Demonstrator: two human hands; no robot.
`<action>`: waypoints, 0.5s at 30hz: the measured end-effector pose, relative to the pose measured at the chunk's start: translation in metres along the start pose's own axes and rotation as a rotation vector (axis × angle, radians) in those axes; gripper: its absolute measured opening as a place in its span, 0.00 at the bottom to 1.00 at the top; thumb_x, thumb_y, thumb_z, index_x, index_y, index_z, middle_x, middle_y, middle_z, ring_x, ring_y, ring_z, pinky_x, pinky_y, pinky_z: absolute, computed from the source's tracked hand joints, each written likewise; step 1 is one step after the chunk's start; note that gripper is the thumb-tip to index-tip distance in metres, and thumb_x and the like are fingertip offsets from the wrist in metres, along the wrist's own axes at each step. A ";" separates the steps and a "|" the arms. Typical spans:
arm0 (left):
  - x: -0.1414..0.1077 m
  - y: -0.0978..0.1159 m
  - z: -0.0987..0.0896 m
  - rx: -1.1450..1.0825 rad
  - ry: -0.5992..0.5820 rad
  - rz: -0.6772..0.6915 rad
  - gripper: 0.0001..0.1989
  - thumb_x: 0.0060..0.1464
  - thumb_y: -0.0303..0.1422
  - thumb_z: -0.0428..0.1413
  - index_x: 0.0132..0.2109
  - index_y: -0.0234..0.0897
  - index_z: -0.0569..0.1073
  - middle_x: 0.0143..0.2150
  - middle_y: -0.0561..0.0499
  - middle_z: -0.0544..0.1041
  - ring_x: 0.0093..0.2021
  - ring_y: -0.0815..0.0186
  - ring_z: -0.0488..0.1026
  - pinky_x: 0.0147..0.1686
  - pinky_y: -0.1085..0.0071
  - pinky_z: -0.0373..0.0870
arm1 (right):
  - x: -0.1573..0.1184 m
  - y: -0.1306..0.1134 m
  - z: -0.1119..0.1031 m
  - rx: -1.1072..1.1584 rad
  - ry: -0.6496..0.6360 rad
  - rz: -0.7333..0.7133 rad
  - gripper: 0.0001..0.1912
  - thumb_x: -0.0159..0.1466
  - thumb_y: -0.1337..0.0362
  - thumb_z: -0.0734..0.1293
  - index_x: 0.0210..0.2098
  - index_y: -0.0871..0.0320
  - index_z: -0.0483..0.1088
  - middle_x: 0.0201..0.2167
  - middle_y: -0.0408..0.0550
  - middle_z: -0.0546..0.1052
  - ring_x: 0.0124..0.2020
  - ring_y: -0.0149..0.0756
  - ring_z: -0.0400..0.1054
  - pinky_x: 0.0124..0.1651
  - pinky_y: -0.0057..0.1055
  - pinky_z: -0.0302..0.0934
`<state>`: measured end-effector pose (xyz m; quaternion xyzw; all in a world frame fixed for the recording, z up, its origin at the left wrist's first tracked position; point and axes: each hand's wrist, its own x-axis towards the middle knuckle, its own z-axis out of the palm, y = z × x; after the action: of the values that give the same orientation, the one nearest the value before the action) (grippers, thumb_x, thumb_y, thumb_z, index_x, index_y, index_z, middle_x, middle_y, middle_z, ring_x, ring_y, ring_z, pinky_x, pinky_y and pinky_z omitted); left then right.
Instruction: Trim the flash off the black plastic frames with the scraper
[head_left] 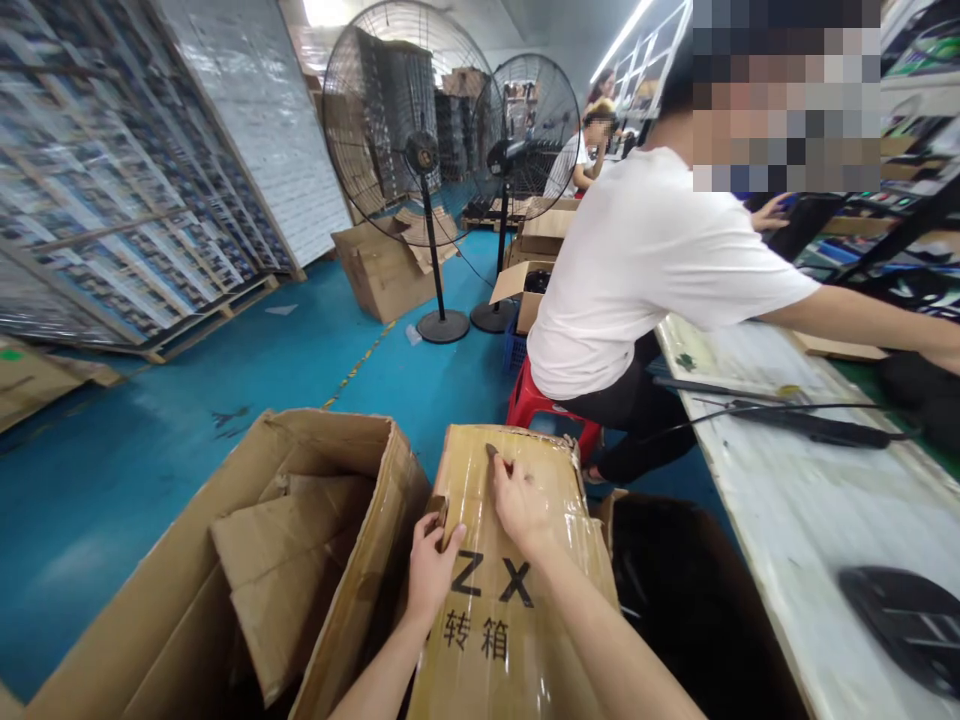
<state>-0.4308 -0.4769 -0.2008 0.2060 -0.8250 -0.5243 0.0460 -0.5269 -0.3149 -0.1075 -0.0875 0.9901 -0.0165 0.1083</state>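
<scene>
A tall cardboard box (pixel 480 610) with glossy tape over its top and black printed letters stands right in front of me. My left hand (pixel 433 570) grips its left edge, thumb on the top face and fingers curled beside a dark gap. In my right hand (pixel 519 508) is a small dark blade (pixel 491 451) with a bit of red beside it; its tip points away from me at the taped top near the far end. My fist hides most of its handle.
An open carton (pixel 341 600) with cardboard pieces inside stands to the left. At right are a black-lined box (pixel 675 590) and a white worktable (pixel 750 480). A co-worker (pixel 622 270) sits ahead on a red stool (pixel 536 400). Two standing fans (pixel 442 327) are beyond.
</scene>
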 end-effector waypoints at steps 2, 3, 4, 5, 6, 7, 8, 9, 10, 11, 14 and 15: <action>0.000 -0.002 0.000 -0.004 -0.011 0.010 0.31 0.54 0.60 0.57 0.39 0.34 0.83 0.63 0.34 0.71 0.63 0.46 0.72 0.69 0.51 0.62 | 0.020 -0.016 -0.008 0.025 -0.004 0.004 0.33 0.73 0.75 0.56 0.75 0.55 0.54 0.60 0.65 0.70 0.52 0.49 0.76 0.50 0.39 0.72; 0.000 -0.002 0.001 -0.004 -0.013 0.014 0.31 0.54 0.61 0.57 0.38 0.34 0.83 0.62 0.34 0.71 0.63 0.45 0.71 0.69 0.51 0.62 | 0.029 -0.023 -0.011 0.037 -0.009 0.008 0.32 0.73 0.75 0.57 0.75 0.56 0.55 0.60 0.65 0.71 0.52 0.48 0.77 0.50 0.39 0.72; 0.000 -0.003 0.001 -0.003 -0.012 0.013 0.32 0.54 0.61 0.57 0.37 0.34 0.83 0.61 0.34 0.71 0.64 0.45 0.71 0.69 0.51 0.62 | 0.037 -0.029 -0.014 0.049 -0.017 0.013 0.30 0.74 0.74 0.57 0.74 0.56 0.56 0.59 0.64 0.72 0.50 0.47 0.78 0.50 0.40 0.73; 0.000 -0.003 0.001 -0.003 -0.011 0.008 0.32 0.54 0.62 0.56 0.36 0.34 0.83 0.61 0.34 0.71 0.64 0.45 0.71 0.69 0.51 0.62 | 0.044 -0.033 -0.016 0.060 -0.027 0.020 0.28 0.75 0.73 0.59 0.73 0.56 0.57 0.58 0.62 0.73 0.49 0.46 0.78 0.49 0.40 0.74; 0.001 -0.004 0.002 -0.004 -0.009 0.002 0.32 0.54 0.62 0.56 0.36 0.34 0.83 0.61 0.34 0.71 0.64 0.44 0.70 0.70 0.51 0.62 | 0.050 -0.037 -0.018 0.069 -0.037 0.026 0.26 0.76 0.70 0.61 0.72 0.56 0.59 0.58 0.60 0.74 0.48 0.44 0.78 0.49 0.41 0.74; 0.001 -0.004 0.002 -0.005 -0.014 -0.005 0.33 0.53 0.62 0.56 0.37 0.34 0.83 0.62 0.34 0.71 0.65 0.44 0.70 0.70 0.52 0.62 | 0.055 -0.040 -0.019 0.078 -0.046 0.032 0.24 0.76 0.67 0.63 0.70 0.57 0.61 0.57 0.57 0.75 0.47 0.43 0.78 0.49 0.41 0.75; 0.001 -0.005 0.003 -0.008 -0.021 -0.010 0.33 0.53 0.63 0.56 0.38 0.34 0.83 0.63 0.34 0.70 0.65 0.45 0.70 0.70 0.52 0.62 | 0.059 -0.043 -0.019 0.085 -0.052 0.037 0.23 0.76 0.64 0.65 0.69 0.57 0.63 0.57 0.55 0.75 0.48 0.43 0.77 0.49 0.42 0.75; 0.002 -0.005 0.003 -0.011 -0.025 -0.015 0.34 0.53 0.63 0.56 0.40 0.33 0.83 0.63 0.33 0.70 0.65 0.45 0.70 0.69 0.52 0.62 | 0.062 -0.046 -0.019 0.090 -0.057 0.043 0.23 0.75 0.61 0.67 0.67 0.57 0.65 0.57 0.54 0.76 0.48 0.43 0.77 0.49 0.44 0.75; 0.003 -0.007 0.003 -0.011 -0.027 -0.020 0.35 0.53 0.63 0.56 0.42 0.32 0.83 0.64 0.33 0.70 0.65 0.45 0.71 0.69 0.52 0.63 | 0.064 -0.049 -0.019 0.094 -0.059 0.049 0.22 0.75 0.60 0.68 0.66 0.57 0.66 0.57 0.54 0.75 0.49 0.43 0.76 0.50 0.44 0.75; 0.004 -0.008 0.003 -0.010 -0.027 -0.023 0.36 0.53 0.63 0.56 0.42 0.32 0.83 0.64 0.32 0.70 0.64 0.45 0.71 0.69 0.51 0.63 | 0.065 -0.052 -0.019 0.096 -0.058 0.054 0.22 0.74 0.59 0.69 0.65 0.57 0.67 0.57 0.54 0.75 0.50 0.43 0.76 0.51 0.45 0.75; 0.007 -0.013 0.003 -0.020 -0.029 -0.018 0.38 0.52 0.65 0.54 0.42 0.31 0.82 0.66 0.30 0.69 0.65 0.42 0.70 0.70 0.48 0.61 | 0.061 -0.064 -0.022 0.097 -0.048 0.077 0.21 0.75 0.60 0.68 0.64 0.58 0.68 0.57 0.55 0.75 0.52 0.44 0.75 0.52 0.45 0.74; 0.007 -0.014 0.003 -0.028 -0.033 -0.012 0.39 0.51 0.66 0.54 0.42 0.31 0.82 0.66 0.29 0.69 0.66 0.41 0.69 0.70 0.48 0.60 | 0.058 -0.067 -0.023 0.096 -0.044 0.086 0.21 0.75 0.60 0.68 0.65 0.58 0.67 0.57 0.55 0.76 0.52 0.44 0.76 0.52 0.45 0.74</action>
<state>-0.4339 -0.4825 -0.2157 0.2015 -0.8169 -0.5395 0.0322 -0.5761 -0.3912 -0.0942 -0.0399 0.9884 -0.0575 0.1349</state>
